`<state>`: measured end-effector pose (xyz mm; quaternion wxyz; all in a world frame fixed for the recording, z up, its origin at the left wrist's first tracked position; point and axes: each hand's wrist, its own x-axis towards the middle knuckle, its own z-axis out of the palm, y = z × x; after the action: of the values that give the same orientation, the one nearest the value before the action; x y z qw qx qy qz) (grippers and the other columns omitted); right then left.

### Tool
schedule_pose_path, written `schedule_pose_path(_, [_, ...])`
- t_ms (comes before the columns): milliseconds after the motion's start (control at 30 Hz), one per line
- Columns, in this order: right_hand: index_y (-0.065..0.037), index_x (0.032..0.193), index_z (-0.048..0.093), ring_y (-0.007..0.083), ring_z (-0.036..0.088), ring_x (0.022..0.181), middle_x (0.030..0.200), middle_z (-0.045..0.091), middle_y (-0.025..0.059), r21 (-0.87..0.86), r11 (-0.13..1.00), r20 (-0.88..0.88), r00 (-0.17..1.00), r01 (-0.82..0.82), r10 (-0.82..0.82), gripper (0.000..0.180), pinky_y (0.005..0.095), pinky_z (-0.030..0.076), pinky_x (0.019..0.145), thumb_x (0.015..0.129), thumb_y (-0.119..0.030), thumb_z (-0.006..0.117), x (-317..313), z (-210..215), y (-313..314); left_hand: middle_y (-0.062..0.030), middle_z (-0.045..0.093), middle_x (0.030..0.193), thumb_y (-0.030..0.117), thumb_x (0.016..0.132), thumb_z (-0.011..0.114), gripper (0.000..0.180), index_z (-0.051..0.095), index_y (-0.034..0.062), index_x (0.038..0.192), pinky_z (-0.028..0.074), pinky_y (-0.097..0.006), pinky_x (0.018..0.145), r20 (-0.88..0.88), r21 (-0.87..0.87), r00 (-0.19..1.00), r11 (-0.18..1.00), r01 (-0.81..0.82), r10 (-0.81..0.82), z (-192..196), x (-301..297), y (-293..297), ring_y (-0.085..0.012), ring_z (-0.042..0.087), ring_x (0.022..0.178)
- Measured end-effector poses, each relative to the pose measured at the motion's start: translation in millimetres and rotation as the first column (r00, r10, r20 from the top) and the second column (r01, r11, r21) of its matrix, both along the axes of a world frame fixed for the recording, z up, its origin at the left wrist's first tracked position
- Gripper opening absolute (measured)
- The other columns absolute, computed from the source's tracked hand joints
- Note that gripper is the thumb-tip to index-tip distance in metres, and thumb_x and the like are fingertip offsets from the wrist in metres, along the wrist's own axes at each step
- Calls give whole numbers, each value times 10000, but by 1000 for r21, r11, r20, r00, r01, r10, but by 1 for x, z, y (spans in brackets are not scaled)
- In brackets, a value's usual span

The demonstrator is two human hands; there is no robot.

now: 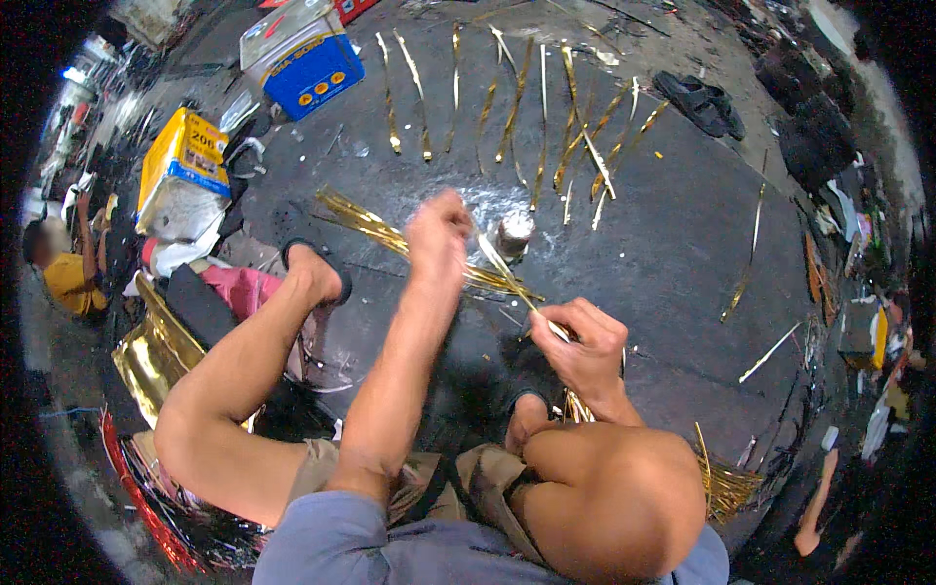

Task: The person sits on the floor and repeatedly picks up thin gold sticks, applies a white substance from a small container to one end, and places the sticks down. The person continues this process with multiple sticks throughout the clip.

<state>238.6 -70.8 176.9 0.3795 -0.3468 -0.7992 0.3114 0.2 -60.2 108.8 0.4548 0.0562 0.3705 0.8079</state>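
Note:
A narrow gold strip point(495, 255) with a pale upper side slants over the dark floor. Its lower end is pinched in my right hand point(583, 343), between thumb and fingers. My left hand point(439, 232) is closed and blurred by motion beside the strip's far end; what it holds, if anything, I cannot make out. Beneath the left wrist lies a bundle of gold strips point(366, 222). A small round tin point(515, 234) with whitish smears about it stands just beyond the held strip. Farther off, several separate strips point(519, 102) lie spread out, some gold, some pale.
Blue-and-white point(310, 68) and yellow point(185, 161) containers stand at the left. Dark sandals point(700, 105) lie at far right. More gold strips point(731, 490) are by my right knee. Gold sheet point(161, 346) and red strips point(136, 487) lie left. Another person point(73, 263) is at far left.

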Motion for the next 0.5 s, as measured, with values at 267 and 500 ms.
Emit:
schedule_pose_path(267, [-25, 813, 765, 117, 608, 588, 677, 673, 55, -156, 950, 47, 963, 270, -266, 74, 280, 458, 545, 784, -44, 831, 56, -14, -11, -27, 607, 730, 110, 977, 689, 133, 663, 28, 876, 415, -248, 526, -313, -295, 929, 910, -293, 198, 18, -31, -7, -95, 504, 564])
schedule_pose_path(500, [-9, 841, 769, 103, 605, 599, 691, 667, 57, -91, 985, -108, 981, 149, -159, 71, 255, 448, 550, 797, -23, 823, 13, 11, 20, -21, 629, 799, 148, 1008, 677, 189, 717, -22, 1081, 427, -241, 540, -11, -16, 952, 952, 305, -305, 36, 88, -17, -90, 544, 638])
